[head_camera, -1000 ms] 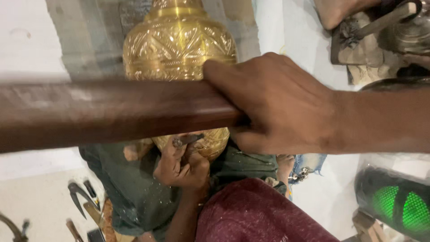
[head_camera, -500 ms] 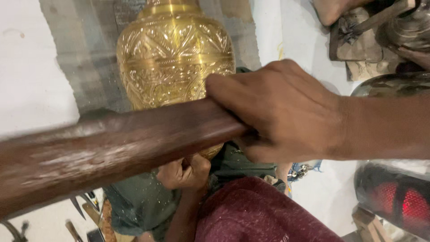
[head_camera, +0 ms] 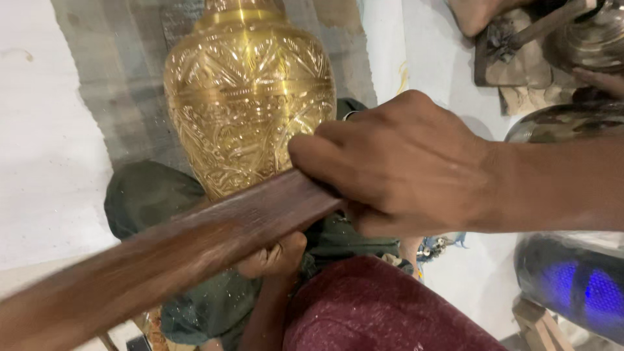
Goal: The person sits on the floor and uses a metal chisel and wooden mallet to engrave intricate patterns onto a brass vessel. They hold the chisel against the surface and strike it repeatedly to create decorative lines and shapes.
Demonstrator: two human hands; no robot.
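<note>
Your right hand (head_camera: 403,169) is clamped round the top end of a long dark wooden stick (head_camera: 195,253), fingers wrapped over it, knuckles up. The stick runs diag. from that grip down to the lower-left corner, blurred w/ motion, so it reads as a striker or lever held high for reach.

Your left hand (head_camera: 276,257) sits lower, just under the stick, fingers curled shut; what it pinches is hidden behind the wood, can't tell. The two hands are apart, one above the other.

The engraved brass vase (head_camera: 250,97) lies right behind the stick, its belly resting on a dark green cloth pad (head_camera: 146,195); the padding prob. keeps the round body from rolling and spares the finish. Your left hand works at the vase's lower edge, close enough to touch, though contact is hidden.

Your maroon-clad knee (head_camera: 370,305) is at bottom, tucked under the work as a brace. Top right, another dark metal vessel (head_camera: 585,39) and a wooden block (head_camera: 504,65); lower right, a dark object glowing blue (head_camera: 578,289).
</note>
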